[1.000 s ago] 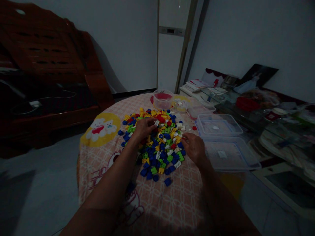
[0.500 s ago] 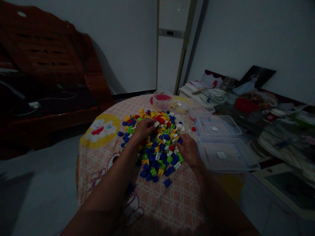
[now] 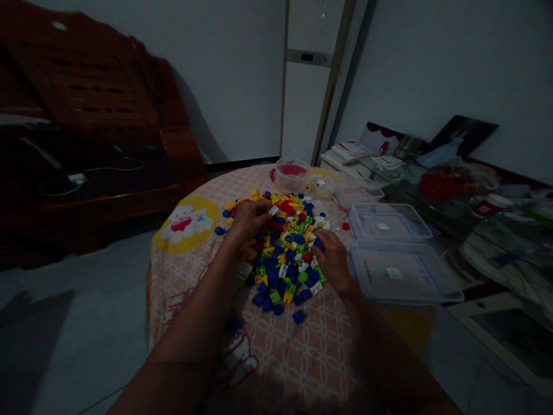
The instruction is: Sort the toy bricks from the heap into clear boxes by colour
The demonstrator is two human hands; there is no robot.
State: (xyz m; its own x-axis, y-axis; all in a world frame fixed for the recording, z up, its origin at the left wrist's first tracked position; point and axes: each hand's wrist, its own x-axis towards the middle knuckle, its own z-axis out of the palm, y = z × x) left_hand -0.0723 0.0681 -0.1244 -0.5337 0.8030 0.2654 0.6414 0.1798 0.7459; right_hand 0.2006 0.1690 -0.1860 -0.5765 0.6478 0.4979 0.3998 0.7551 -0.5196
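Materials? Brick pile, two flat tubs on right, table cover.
Brick pile: likely hard moulded plastic, solid bright colours, blocky shapes. Flat tubs: clear plastic, see-through, bluish rims. Table cover: printed cloth or vinyl, checked with cartoons; finish unclear in dim light.

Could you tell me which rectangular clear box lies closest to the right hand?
The nearer, larger box, just beside the right hand; the other box sits farther back.
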